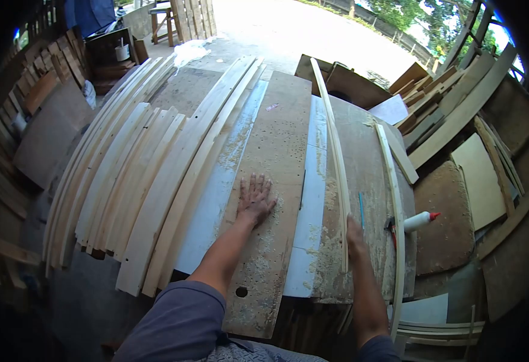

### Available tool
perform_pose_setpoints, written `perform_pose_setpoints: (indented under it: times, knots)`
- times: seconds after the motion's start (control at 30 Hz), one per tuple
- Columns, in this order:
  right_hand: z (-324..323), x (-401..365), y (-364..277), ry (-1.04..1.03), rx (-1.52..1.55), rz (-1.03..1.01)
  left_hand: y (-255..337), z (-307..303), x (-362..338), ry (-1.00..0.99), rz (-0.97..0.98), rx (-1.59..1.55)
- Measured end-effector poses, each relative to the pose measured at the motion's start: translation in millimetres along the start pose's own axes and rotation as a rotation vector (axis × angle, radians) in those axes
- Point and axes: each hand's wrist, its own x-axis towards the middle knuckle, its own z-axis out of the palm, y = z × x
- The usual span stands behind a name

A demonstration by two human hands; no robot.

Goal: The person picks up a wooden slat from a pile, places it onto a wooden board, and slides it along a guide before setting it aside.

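My left hand (256,199) lies flat, fingers spread, on a wide brown board (279,139) covered with small holes and sawdust. It holds nothing. At the right, my right hand (355,237) is closed on the near part of a long, narrow wooden strip (335,151); its fingers are mostly hidden, seen edge-on. A blue pencil-like stick (361,211) lies just right of that hand. Farther right are another pale wooden strip (392,181) and a white glue bottle with a red cap (418,221), lying on its side.
Several pale planks (180,175) lie side by side on the left half of the worktable. A small dark-headed tool (390,224) rests near the bottle. Boards (463,108) lean at the right, and more wood (53,84) is stacked at the left. A round hole (241,292) pierces the brown board.
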Motion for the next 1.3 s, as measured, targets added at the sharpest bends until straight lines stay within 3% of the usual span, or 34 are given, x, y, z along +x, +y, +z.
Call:
perform_pose_setpoints:
  times: [0.1,0.23,0.37,0.43,0.47,0.53,0.6,0.63,0.73,0.83,0.97,1.03,1.1,1.13,1.2,1.23,1.27,1.3]
  knots:
    - [-10.8,-119.3,28.0,0.022,0.083,0.009,1.6,0.8,-9.4,0.022,0.029,-0.094]
    - [-0.2,-215.0,72.9,-0.119,0.191,0.037,25.2,-10.9,-67.3,0.221,0.099,-0.609]
    - [62.8,-278.1,59.4,-0.225,0.275,0.004,77.6,-48.3,-161.0,0.031,-0.084,-1.544]
    - [109.5,-298.9,43.8,-0.246,0.318,-0.01,70.1,-113.1,-197.0,-0.078,-0.036,-1.71]
    - [128.8,-312.2,30.7,-0.314,0.345,-0.011,64.6,-140.0,-211.9,-0.007,-0.226,-1.679]
    - [170.2,-332.4,7.7,-0.412,0.367,-0.01,20.0,-145.9,-215.0,0.079,-0.309,-1.59]
    - [214.0,-331.0,1.2,-0.494,0.292,-0.22,-28.3,-156.8,-208.4,0.212,-0.398,-1.472]
    - [238.6,-312.5,15.4,-0.514,0.166,-0.441,-57.8,-177.0,-210.3,0.216,-0.395,-1.416]
    - [251.1,-353.3,-30.5,-0.742,0.296,-0.281,-161.8,-217.7,-214.8,0.265,-0.411,-1.3]
    - [246.4,-347.4,-2.8,-0.695,0.28,-0.327,-267.1,-259.6,-238.9,0.179,-0.49,-1.073]
    - [210.0,-340.8,43.6,-0.57,0.235,-0.195,-380.5,-284.5,-269.1,0.167,-0.595,-0.643]
    - [196.0,-339.3,56.4,-0.517,0.264,-0.116,-446.0,-269.2,-271.4,0.269,-0.495,-0.198]
    - [179.7,-341.3,71.7,-0.435,0.244,-0.06,-460.9,-290.9,-276.6,0.192,-0.596,-0.105]
    - [173.9,-339.0,82.0,-0.416,0.286,-0.05,-505.1,-272.3,-274.1,0.197,-0.546,-0.015]
    - [159.8,-339.1,91.3,-0.338,0.316,-0.03,-530.5,-272.9,-284.2,0.093,-0.545,0.12]
    - [151.0,-339.5,96.4,-0.325,0.301,-0.034,-527.6,-281.6,-285.2,-0.01,-0.648,0.16]
    - [140.5,-338.0,101.0,-0.283,0.287,-0.041,-554.6,-266.8,-288.6,0.053,-0.606,0.233]
    - [130.4,-335.7,108.6,-0.252,0.268,-0.047,-536.3,-268.4,-246.1,0.045,-0.532,0.247]
